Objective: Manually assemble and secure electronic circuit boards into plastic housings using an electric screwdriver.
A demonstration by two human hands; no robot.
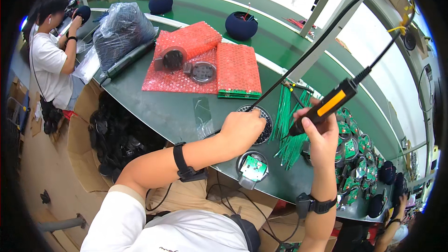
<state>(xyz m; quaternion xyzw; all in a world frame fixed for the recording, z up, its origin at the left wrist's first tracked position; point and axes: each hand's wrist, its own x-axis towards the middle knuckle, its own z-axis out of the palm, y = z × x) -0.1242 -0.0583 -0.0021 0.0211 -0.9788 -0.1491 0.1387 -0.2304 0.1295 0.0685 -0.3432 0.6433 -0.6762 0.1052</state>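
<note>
Curled over a round dish of small black screws, my left hand has its fingers closed at the dish's edge. What the fingertips pinch, if anything, is hidden. My right hand is closed around a black electric screwdriver with an orange strip. The screwdriver's tip points down and left, above a spread of green wires on the bench, and its cable rises from the upper end. A round black housing with a green circuit board lies at the bench's near edge, below my left hand.
Many housings with green boards crowd the right side. Red bubble wrap, two round clear-and-black parts, and dark blue round speakers sit farther back. A cardboard box of black parts stands left. A co-worker works at far left.
</note>
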